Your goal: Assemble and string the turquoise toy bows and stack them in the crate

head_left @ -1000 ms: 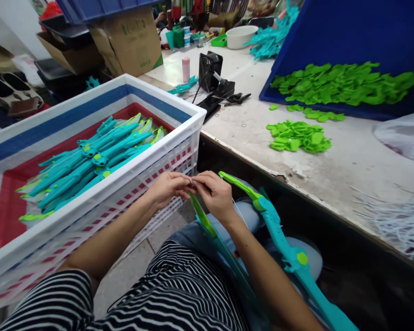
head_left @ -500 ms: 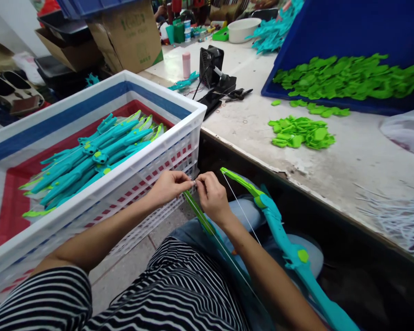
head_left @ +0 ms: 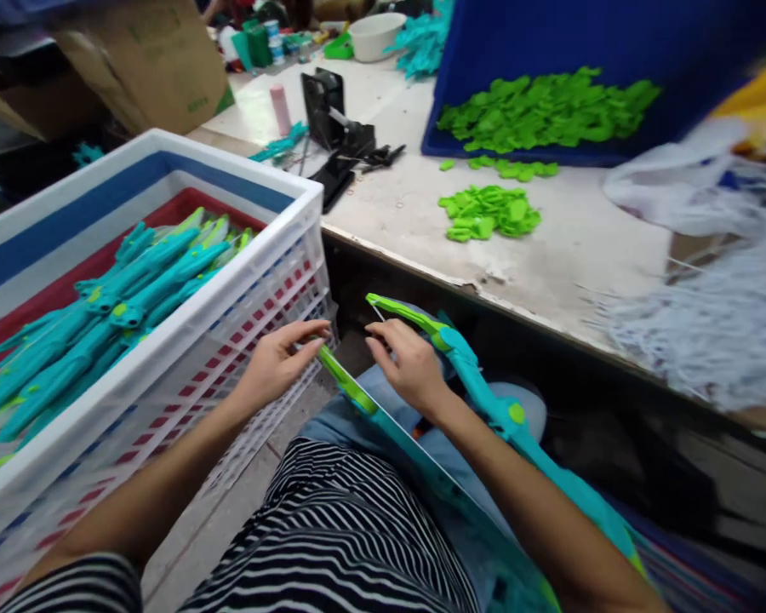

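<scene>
A turquoise toy bow [head_left: 414, 455] with a green tip and a white string rests across my lap. My left hand [head_left: 279, 364] has its thumb and index finger closed around the bow's green tip; what exactly lies between the fingertips is partly hidden. To the right, my right hand [head_left: 409, 364] is apart from that tip, fingers curled and thumb separated, with nothing visible in it. Just beyond my right hand, a second toy bow [head_left: 469, 366] leans on my knee, its string passing close to the fingers.
On my left stands a white crate [head_left: 300, 200] with several turquoise bows [head_left: 134, 285] in it. The worktable [head_left: 587, 255] carries a pile of green pieces [head_left: 491, 213], a blue bin [head_left: 431, 140], a small black fan [head_left: 324, 106] and a heap of white strings [head_left: 721, 315].
My hands were together, pinching at the bow tip; now they are apart, the right hand having moved right and loosened. The view has turned right.
</scene>
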`<action>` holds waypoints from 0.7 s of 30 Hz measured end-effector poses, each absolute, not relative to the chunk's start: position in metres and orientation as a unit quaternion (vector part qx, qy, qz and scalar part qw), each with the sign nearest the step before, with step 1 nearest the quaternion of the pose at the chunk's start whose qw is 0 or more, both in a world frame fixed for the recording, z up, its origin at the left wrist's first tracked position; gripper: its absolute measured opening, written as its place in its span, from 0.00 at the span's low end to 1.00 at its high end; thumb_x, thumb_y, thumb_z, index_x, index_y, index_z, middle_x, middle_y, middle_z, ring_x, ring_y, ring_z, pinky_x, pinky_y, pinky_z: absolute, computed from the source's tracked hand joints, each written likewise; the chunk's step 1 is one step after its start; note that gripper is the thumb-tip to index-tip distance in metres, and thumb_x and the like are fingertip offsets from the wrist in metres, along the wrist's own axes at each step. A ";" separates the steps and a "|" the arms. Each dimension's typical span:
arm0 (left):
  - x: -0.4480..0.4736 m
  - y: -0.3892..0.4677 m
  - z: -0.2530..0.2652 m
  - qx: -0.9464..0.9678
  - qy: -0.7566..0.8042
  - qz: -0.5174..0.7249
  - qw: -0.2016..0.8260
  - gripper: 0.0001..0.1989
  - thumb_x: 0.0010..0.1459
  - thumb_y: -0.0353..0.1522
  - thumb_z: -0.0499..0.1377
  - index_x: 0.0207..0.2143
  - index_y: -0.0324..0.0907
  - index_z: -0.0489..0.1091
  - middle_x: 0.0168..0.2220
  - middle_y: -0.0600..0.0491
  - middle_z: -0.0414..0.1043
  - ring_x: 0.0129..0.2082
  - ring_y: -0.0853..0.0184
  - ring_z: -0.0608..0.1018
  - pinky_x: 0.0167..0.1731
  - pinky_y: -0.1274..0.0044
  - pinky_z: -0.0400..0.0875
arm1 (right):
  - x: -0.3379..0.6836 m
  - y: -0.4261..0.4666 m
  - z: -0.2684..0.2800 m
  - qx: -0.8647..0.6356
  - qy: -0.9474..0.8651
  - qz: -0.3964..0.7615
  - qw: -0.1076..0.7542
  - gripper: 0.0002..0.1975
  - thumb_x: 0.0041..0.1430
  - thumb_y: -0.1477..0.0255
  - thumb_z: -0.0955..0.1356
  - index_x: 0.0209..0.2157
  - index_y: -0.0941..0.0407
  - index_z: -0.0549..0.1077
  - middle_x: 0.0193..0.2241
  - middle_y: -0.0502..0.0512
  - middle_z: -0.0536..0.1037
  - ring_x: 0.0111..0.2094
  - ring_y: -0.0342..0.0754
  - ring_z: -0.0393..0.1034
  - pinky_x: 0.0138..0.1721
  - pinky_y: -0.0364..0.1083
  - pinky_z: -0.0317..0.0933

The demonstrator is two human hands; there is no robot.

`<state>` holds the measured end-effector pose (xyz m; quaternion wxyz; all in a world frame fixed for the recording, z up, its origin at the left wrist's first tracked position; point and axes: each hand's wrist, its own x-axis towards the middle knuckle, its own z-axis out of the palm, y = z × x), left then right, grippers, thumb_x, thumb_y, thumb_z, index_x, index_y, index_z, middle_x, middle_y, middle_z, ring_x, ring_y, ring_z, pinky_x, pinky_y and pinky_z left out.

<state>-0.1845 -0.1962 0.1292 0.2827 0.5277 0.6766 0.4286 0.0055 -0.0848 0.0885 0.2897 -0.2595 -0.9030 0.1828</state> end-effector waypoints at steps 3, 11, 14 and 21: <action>-0.171 -0.223 0.121 0.547 0.689 0.450 0.152 0.14 0.57 0.32 0.57 0.47 0.42 0.71 0.44 0.49 0.75 0.39 0.65 0.76 0.36 0.74 0.73 | 0.077 -0.079 0.072 -0.404 -0.889 0.084 0.200 0.14 0.64 0.64 0.60 0.44 0.57 0.71 0.40 0.62 0.73 0.43 0.56 0.67 0.43 0.53 0.63; -0.084 -0.241 0.048 0.850 0.452 0.247 0.108 0.18 0.59 0.29 0.54 0.53 0.41 0.65 0.50 0.43 0.69 0.53 0.57 0.70 0.52 0.63 0.66 | 0.140 -0.118 0.027 -0.536 -0.844 0.015 -0.004 0.29 0.59 0.67 0.66 0.61 0.55 0.58 0.53 0.67 0.64 0.47 0.60 0.63 0.45 0.55 0.59; -0.052 -0.214 0.021 0.886 0.435 0.144 0.066 0.16 0.60 0.29 0.53 0.51 0.41 0.67 0.44 0.44 0.73 0.46 0.58 0.74 0.52 0.63 0.65 | 0.129 -0.124 0.028 -0.552 -0.834 0.011 -0.014 0.25 0.62 0.74 0.61 0.61 0.54 0.59 0.52 0.67 0.64 0.46 0.58 0.63 0.46 0.54 0.58; -0.062 -0.219 0.027 0.898 0.332 0.285 -0.047 0.09 0.60 0.26 0.53 0.38 0.44 0.71 0.35 0.52 0.75 0.42 0.65 0.75 0.44 0.73 0.65 | 0.140 -0.123 0.044 -0.580 -0.802 0.135 0.031 0.27 0.59 0.77 0.62 0.61 0.55 0.60 0.53 0.65 0.65 0.49 0.56 0.64 0.49 0.53 0.61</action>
